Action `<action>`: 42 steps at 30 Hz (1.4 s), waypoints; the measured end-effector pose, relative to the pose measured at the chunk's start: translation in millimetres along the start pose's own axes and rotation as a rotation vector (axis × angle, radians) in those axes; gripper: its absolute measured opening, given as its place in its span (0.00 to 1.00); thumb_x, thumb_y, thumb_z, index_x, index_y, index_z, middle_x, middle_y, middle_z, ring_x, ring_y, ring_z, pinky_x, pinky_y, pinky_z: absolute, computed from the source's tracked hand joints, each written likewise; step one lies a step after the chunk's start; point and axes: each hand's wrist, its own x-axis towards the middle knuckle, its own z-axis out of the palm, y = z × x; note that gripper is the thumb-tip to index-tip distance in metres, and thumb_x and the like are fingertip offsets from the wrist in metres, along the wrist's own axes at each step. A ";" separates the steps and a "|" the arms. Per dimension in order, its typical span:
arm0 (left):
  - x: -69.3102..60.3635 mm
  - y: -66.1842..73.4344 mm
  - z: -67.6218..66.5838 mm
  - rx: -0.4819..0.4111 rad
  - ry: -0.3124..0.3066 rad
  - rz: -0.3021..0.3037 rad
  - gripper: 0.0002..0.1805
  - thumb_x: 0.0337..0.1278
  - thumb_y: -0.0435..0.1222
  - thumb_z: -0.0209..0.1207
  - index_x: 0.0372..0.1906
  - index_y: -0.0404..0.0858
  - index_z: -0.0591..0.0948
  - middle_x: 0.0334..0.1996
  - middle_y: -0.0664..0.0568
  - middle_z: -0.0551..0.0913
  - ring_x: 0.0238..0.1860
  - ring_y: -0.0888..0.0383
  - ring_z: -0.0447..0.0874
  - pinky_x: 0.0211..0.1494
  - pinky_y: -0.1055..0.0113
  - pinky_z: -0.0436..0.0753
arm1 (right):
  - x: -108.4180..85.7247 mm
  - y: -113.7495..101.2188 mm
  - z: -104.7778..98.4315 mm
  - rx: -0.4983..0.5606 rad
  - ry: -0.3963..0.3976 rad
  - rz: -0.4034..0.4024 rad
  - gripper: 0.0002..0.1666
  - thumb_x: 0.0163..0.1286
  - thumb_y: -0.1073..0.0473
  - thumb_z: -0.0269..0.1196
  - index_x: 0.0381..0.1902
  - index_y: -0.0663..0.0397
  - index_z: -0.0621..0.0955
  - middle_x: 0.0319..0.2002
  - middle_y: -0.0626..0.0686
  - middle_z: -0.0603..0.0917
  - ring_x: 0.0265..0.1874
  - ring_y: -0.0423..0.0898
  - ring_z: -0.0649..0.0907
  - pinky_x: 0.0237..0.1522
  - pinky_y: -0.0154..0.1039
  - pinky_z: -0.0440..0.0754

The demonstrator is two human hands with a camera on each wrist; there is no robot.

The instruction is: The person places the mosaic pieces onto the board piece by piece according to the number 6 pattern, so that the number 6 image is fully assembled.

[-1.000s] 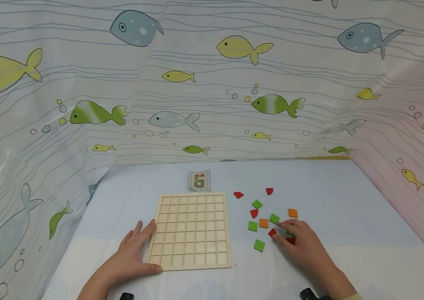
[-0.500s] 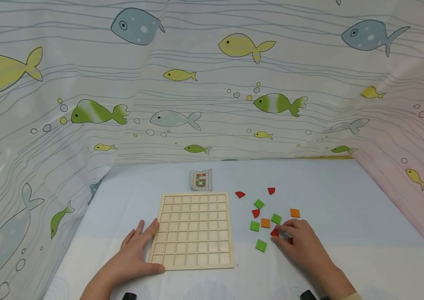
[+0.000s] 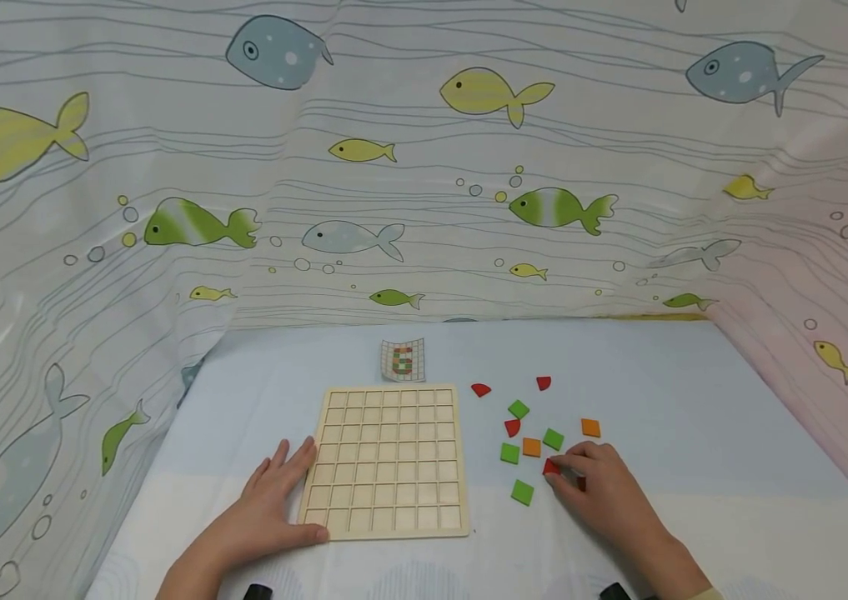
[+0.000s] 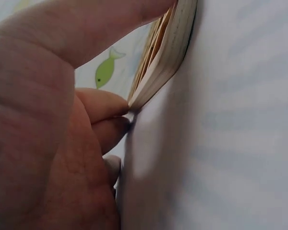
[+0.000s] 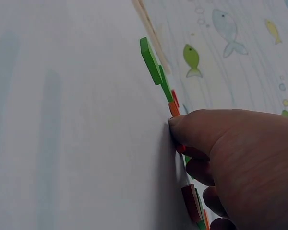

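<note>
fish-printed cloth [image 3: 424, 183] rose behind our pale table [image 3: 694, 400]. we rested the left hand [image 3: 266, 504], fingers spread, against the left edge of the board [image 3: 386, 465] and pinched a red piece [image 3: 549, 468], right of it, in the right hand [image 3: 607, 487]; a light grip, clear of nearby tiles [image 3: 532, 447], seemed best.

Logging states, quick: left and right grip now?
Left grip: open, touching the wooden board.
Right grip: closed, pinching a red piece.

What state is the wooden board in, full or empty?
Empty: the board shows only bare squares; coloured tiles lie to its right.
</note>
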 end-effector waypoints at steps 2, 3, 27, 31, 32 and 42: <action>-0.5 -2.2 -1.7 -0.001 0.015 0.023 0.57 0.43 0.60 0.71 0.74 0.33 0.63 0.76 0.44 0.57 0.76 0.36 0.43 0.71 0.37 0.47 | 0.6 -0.6 0.1 -0.005 -0.007 0.009 0.11 0.57 0.54 0.75 0.39 0.45 0.90 0.33 0.40 0.78 0.36 0.40 0.70 0.31 0.33 0.75; -1.0 -3.6 -2.7 0.001 0.026 0.036 0.54 0.47 0.59 0.70 0.74 0.33 0.65 0.76 0.44 0.58 0.76 0.35 0.44 0.71 0.37 0.48 | 0.9 -0.9 0.1 -0.005 -0.011 0.012 0.11 0.57 0.54 0.75 0.40 0.45 0.90 0.33 0.40 0.78 0.36 0.40 0.70 0.31 0.33 0.75; -6.4 -20.3 -7.2 -0.037 0.051 0.140 0.36 0.63 0.50 0.62 0.72 0.37 0.69 0.73 0.46 0.63 0.74 0.32 0.46 0.73 0.40 0.43 | 16.4 -6.9 -10.1 0.022 0.024 0.008 0.09 0.56 0.54 0.75 0.35 0.45 0.89 0.36 0.41 0.82 0.38 0.43 0.76 0.41 0.44 0.79; -5.5 -20.7 -5.8 -0.036 0.048 0.140 0.37 0.63 0.51 0.61 0.72 0.37 0.69 0.73 0.47 0.63 0.75 0.33 0.46 0.72 0.38 0.44 | 27.0 -9.1 -11.0 0.022 0.046 -0.075 0.10 0.54 0.57 0.77 0.35 0.46 0.89 0.35 0.42 0.83 0.39 0.44 0.78 0.42 0.44 0.80; -5.2 -20.7 -5.6 -0.034 0.047 0.139 0.37 0.63 0.51 0.61 0.72 0.37 0.69 0.73 0.47 0.63 0.75 0.33 0.46 0.72 0.38 0.44 | 30.4 -10.6 -10.8 0.020 0.036 -0.080 0.11 0.54 0.56 0.77 0.36 0.46 0.89 0.35 0.42 0.83 0.40 0.44 0.78 0.42 0.44 0.81; -7.2 -17.8 -6.7 -0.038 0.041 0.127 0.36 0.63 0.50 0.61 0.72 0.37 0.69 0.73 0.48 0.63 0.75 0.33 0.46 0.72 0.38 0.44 | 68.2 -33.2 -5.5 0.036 -0.054 -0.092 0.13 0.58 0.52 0.75 0.41 0.46 0.89 0.39 0.44 0.82 0.43 0.46 0.76 0.42 0.44 0.79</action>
